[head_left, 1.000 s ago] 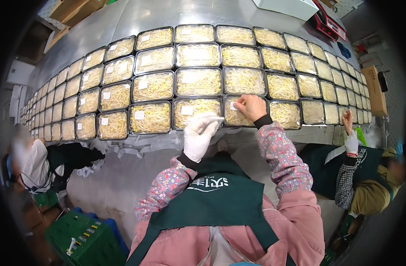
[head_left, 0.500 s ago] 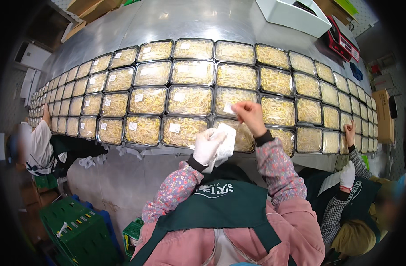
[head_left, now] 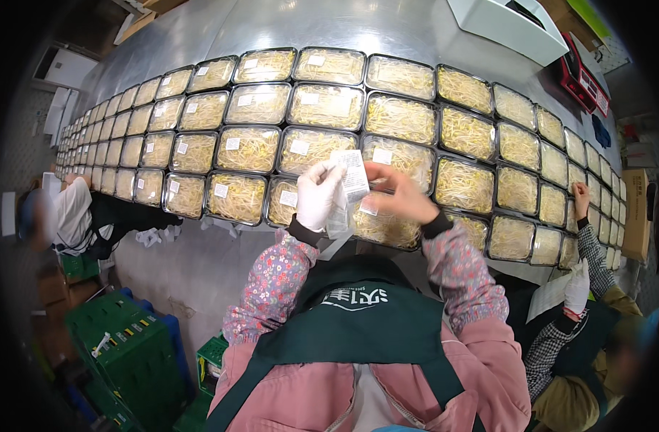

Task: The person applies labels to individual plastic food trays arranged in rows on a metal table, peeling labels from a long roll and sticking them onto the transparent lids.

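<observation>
Holding a strip of white labels, the left hand, covered by a white glove, was closed around the paper just above the near edge of the tabletop. The strip was kept upright between both hands, and its backing paper hung down below the glove. The bare right hand was pinched on the right side of the same strip, its fingers touching the paper. Under the hands, a black tray of bean sprouts in the nearest row was partly hidden by them. Many similar sealed trays were laid in four long rows across the metal tabletop, most with a small white label on the film. On the right side, another person's hand was resting on a tray at the row's end, and a gloved hand of that person held a white sheet. On the left, a further person was bent at the table. Green crates stood on the floor below.
</observation>
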A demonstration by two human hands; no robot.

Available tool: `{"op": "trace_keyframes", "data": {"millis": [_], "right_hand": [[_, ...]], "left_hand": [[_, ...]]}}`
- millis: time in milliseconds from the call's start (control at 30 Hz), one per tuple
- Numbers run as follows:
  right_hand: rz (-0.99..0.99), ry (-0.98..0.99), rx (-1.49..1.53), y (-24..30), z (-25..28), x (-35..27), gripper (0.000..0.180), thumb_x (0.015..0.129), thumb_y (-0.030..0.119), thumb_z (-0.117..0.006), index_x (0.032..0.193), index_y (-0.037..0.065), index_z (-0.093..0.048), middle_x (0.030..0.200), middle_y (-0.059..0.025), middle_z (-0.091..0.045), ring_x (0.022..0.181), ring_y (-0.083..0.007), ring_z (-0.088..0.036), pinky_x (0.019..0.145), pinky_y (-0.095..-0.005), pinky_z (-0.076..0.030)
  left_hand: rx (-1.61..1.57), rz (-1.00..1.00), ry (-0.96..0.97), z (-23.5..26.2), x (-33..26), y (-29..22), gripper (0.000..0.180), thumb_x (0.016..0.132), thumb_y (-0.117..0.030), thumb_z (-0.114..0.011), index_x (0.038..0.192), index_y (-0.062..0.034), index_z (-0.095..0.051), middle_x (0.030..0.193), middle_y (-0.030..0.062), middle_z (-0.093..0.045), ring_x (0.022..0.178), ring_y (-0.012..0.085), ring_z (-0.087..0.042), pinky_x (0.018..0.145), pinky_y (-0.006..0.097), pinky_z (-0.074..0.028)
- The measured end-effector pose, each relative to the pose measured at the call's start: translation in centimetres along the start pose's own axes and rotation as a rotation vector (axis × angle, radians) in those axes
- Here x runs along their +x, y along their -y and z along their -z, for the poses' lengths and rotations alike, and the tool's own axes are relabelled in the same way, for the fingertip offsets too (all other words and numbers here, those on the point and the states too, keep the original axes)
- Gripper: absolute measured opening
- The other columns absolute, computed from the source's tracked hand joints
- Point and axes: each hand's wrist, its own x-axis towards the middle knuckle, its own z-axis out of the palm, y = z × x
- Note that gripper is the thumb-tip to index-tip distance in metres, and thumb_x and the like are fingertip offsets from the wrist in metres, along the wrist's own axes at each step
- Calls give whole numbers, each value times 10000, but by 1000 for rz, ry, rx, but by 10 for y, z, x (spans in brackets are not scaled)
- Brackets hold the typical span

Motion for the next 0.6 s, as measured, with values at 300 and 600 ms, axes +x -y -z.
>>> {"op": "trace_keyframes", "data": {"millis": [300, 600], "right_hand": [[-248, 68, 556, -31, -77, -55, 230, 829, 122, -642, 1007, -15, -592, 909, -32, -639, 827, -82, -588, 744, -228, -466], [-386, -254, 462, 10, -48, -116, 230, 835, 81, -602, 1024, -31, -536, 725, -50, -612, 470, -88, -526, 437, -227, -431]], "left_hand": [[-202, -174, 12, 30, 13, -43, 103, 858, -88, -607, 938, -25, -618, 895, 11, -630, 824, 70, -571, 754, 221, -443], [-674, 90, 351, 86, -29, -61, 127, 887, -66, -543, 998, -53, -603, 937, 22, -633, 861, 124, -606, 780, 276, -484]]}}
